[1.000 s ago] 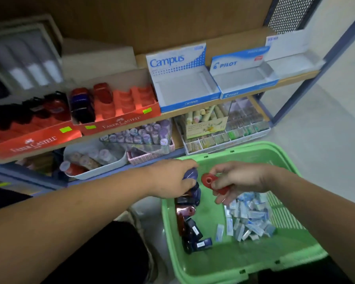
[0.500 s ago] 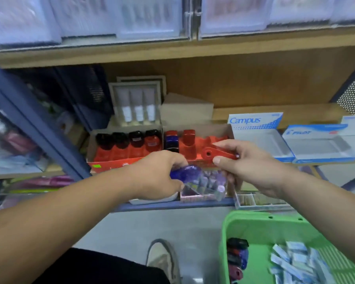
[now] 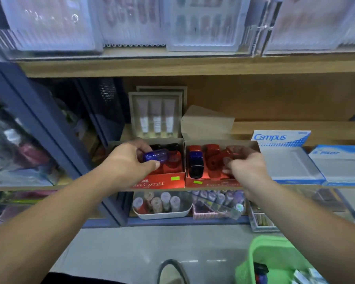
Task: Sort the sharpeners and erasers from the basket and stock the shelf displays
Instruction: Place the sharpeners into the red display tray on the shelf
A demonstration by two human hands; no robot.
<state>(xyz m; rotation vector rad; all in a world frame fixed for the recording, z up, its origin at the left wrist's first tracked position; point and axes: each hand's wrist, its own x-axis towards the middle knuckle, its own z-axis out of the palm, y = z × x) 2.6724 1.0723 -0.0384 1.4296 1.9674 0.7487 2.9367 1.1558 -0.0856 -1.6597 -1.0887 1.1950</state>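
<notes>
Now L hand [image 3: 129, 162] pinches blue sharpener [image 3: 155, 156], R hand [image 3: 247, 171] grips red sharpener [image 3: 214, 161], trays [image 3: 162, 181] just under fingers, prob. to seat both.

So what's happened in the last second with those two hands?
Both hands rose from the green basket to the shelf. The left hand holds its blue sharpener over the left display box, the right hand its red sharpener over the right display box. Grips unchanged; boxes stayed put.

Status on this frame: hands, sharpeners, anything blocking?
Left hand grips blue sharpener over left Faber-Castell box. Right hand pinches red sharpener at right box. No obstruction seen.
</notes>
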